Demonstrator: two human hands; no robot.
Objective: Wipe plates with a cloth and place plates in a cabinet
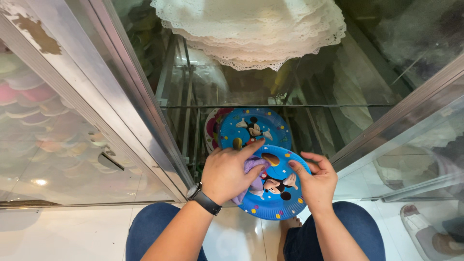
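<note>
Glass of a sliding door (pixel 58 145) fills the left side, in a metal frame (pixel 121 92), and behind it I can see blurred stacks of pink and pale dishes. Next to the frame the display case is open, and inside it a blue paper plate with a cartoon mouse (pixel 254 126) stands on a stack, with a pink plate (pixel 211 126) partly hidden behind it on its left. Above, on a glass shelf, lies a pile of white lace paper doilies (pixel 251 29). In front of the case the left hand (pixel 227 174), with a black watch (pixel 204 198) on the wrist, presses a small purple cloth (pixel 251 169) onto a second blue cartoon plate (pixel 278 186); the fingers are bent over the cloth and the index finger points forward. The right hand (pixel 316 181) grips the right rim of this plate, thumb on top, and keeps it tilted over the knees in blue jeans (pixel 154 227). Far right, a sandal (pixel 425 232) lies on the white floor.
</note>
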